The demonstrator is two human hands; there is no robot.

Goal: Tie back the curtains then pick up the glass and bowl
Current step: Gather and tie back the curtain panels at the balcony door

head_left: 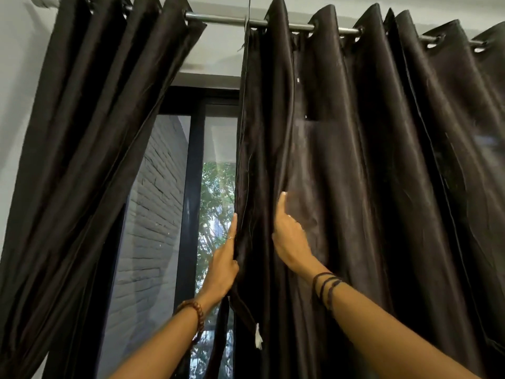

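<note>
While seemingly gripped, right curtain (369,187).

Metal curtain rod (224,19) runs across top, carries 2 dark curtains by eyelets: left curtain (90,127) bunched twd wall, right curtain (382,160) hangs spread in folds. Gap btwn them at rod.

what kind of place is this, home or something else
Probably a room in a home: dark eyelet curtains hang from a metal rod over a black-framed window, which looks out on a grey brick wall and trees.
</note>
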